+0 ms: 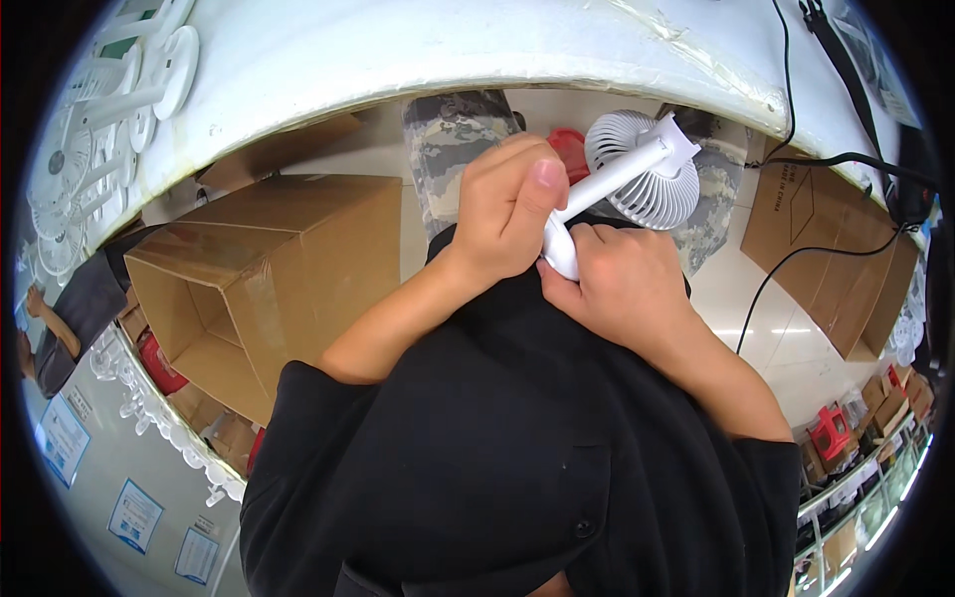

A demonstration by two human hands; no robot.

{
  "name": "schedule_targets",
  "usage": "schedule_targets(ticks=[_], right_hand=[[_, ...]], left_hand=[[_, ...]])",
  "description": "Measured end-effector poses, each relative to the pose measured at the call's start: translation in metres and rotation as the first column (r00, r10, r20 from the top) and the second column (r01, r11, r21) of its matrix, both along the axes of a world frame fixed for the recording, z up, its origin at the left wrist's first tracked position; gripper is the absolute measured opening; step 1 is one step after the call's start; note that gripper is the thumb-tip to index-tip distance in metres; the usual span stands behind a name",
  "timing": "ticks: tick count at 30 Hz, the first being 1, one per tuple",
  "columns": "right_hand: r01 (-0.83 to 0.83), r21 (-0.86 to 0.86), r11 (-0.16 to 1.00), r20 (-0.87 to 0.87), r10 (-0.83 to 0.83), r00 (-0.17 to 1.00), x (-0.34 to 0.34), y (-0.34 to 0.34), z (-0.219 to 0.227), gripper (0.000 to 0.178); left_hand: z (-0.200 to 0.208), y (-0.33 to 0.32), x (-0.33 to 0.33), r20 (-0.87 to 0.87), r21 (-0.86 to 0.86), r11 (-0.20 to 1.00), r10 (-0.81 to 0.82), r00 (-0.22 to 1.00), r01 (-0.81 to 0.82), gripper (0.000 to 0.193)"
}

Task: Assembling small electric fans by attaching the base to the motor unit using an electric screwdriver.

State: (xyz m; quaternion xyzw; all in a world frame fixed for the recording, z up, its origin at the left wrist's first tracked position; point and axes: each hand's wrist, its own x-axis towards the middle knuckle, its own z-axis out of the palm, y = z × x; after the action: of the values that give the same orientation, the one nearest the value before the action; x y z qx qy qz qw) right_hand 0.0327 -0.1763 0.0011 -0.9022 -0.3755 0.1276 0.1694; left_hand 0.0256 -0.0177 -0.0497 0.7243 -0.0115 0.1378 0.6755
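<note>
Head view: black shirt (517, 468) nearest, both forearms bent up to chest. Left hand (507, 204) was clamped on the white fan handle (597, 189), thumb pressed on top; right hand (622, 284) was cupped around the handle's base end. Fan head (647, 169) stuck out past the handle, above the floor. Risk: thumb slip could drop it. Open cardboard box (259, 279) sat left of the handle, bench (418, 50) beyond.

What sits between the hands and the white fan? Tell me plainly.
Nothing visible. The left hand and the right hand both already grip the handle end of the small white fan, held against the black shirt; its round head points away from the body.
</note>
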Motion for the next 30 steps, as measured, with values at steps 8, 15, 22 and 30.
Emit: schedule_targets(ticks=[8, 15, 22, 30], right_hand=[[-0.072, -0.071, 0.995, -0.055, 0.068, 0.996, 0.005, 0.008, 0.007, 0.031], [-0.035, -0.052, 0.998, -0.093, 0.030, 0.995, 0.011, 0.004, 0.006, 0.034], [0.024, -0.015, 1.000, -0.195, -0.027, 0.981, 0.012, 0.006, 0.000, 0.034], [0.029, 0.084, 0.996, -0.265, -0.005, 0.964, 0.006, 0.007, 0.002, 0.030]], left_hand=[[0.006, 0.002, -0.001, -0.106, 0.014, 0.999, -0.041, 0.994, 0.043, 0.044], [-0.006, 0.001, 0.003, -0.252, -0.159, 0.976, 0.107, 0.962, -0.150, 0.040], [0.001, 0.013, -0.003, 0.215, 0.630, 0.776, -0.126, 0.968, -0.039, 0.043], [-0.014, 0.014, -0.016, -0.479, -0.398, 0.885, 0.026, 0.877, -0.243, 0.044]])
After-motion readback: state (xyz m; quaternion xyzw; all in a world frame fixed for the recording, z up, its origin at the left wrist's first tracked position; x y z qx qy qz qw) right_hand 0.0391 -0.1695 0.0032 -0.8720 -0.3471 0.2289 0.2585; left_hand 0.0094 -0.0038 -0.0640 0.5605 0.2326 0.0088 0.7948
